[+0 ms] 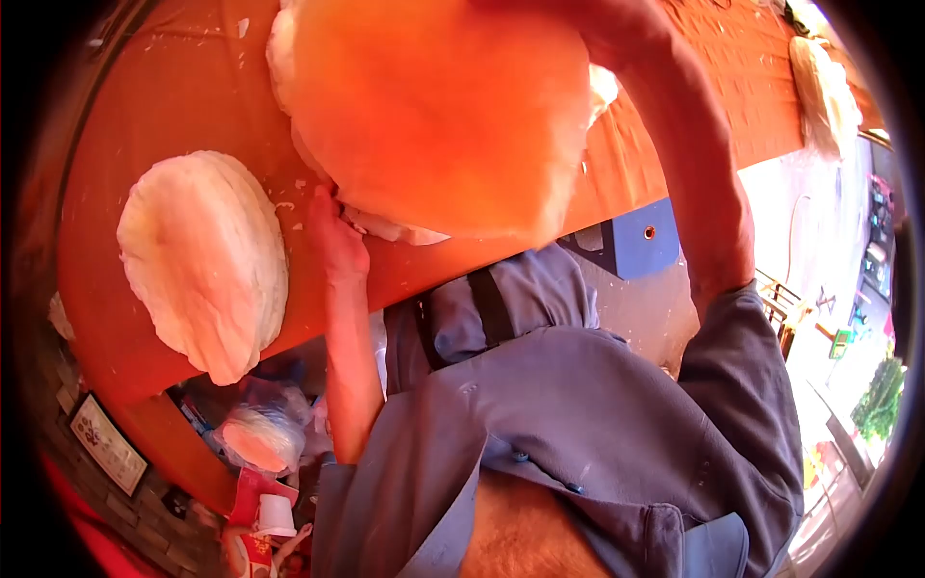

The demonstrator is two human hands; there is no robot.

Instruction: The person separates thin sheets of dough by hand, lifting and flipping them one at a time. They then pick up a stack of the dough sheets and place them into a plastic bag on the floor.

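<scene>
A large, pale, soft sheet (443, 116), tinted orange by the light, spreads over a stack at the top middle of the orange-covered table (222, 106). My left hand (337, 231) is at the stack's lower left edge, its fingers partly under the layers; what they grip is not clear. My right arm reaches up and over the right side, and my right hand (549, 10) is at the sheet's far edge, its fingers hidden or blurred. To the left lies a separate oval stack of whitish, fluffy layers (202, 260).
Another whitish pile (824, 96) lies at the table's far right. Below the left table edge are a plastic bag (260, 433), a white cup-like object (277, 515) and a framed sheet (108, 445). A blue panel (644, 241) stands under the table.
</scene>
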